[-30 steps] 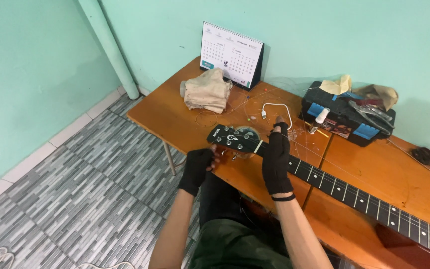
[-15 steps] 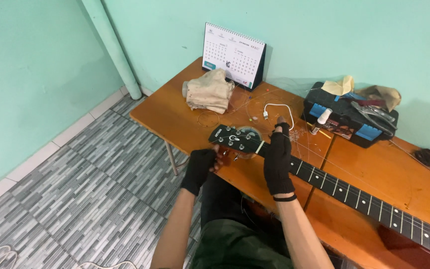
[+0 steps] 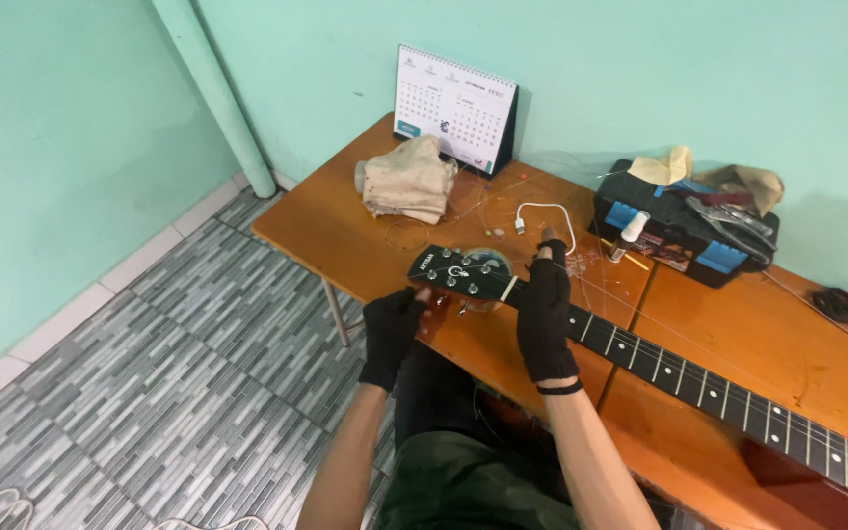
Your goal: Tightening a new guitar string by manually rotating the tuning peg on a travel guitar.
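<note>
The guitar lay across the table, a dark fretboard with pale dot markers and thin metal frets, ending in a black headstock with small silvery tuner posts. The headstock sat near the table's front edge, in front of the person.

The left hand, in a black glove, was curled at the near edge of the headstock, its fingers closed around something there, probably a tuning peg, though the peg itself was hidden under the glove. The right hand, also gloved with bare fingertips, lay over the neck just beside the nut, fingers draped across it; whether it clamped the neck or only rested on it could not be told.

The guitar's body ran off the lower right corner and was not seen. Loose strings over the table were too thin to follow.

The long axis ran diagonally, headstock pointing to the upper left, neck to the lower right.

Beyond it were a folded cloth, a desk calendar, a white cable and a black toolbox.
</note>
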